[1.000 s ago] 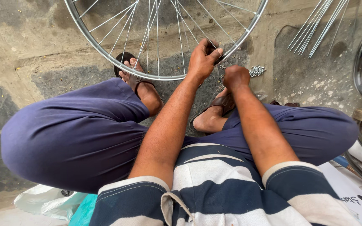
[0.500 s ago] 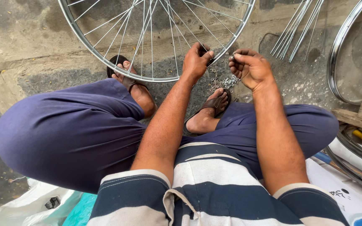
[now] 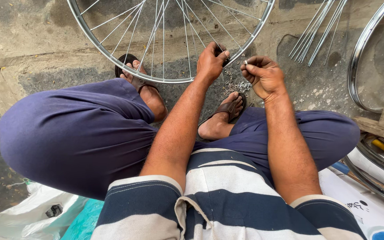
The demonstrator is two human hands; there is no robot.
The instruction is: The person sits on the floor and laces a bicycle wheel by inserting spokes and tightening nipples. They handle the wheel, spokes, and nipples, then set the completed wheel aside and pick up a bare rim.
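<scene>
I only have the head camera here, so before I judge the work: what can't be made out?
- Spoked wheel: upper part and hub cut off by the top edge.
- Left hand: what it grips at the rim is hidden by its fingers.
- Right hand: pinched piece too small to identify.
- Pile of small metal parts: too small to tell apart.

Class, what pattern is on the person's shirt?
Broad navy and white stripes on the shirt, clearest in the head view.

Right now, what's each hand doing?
Left hand: closed on the wheel rim.
Right hand: fingers pinched on a tiny metal piece, too small to identify, above the pile.
</scene>
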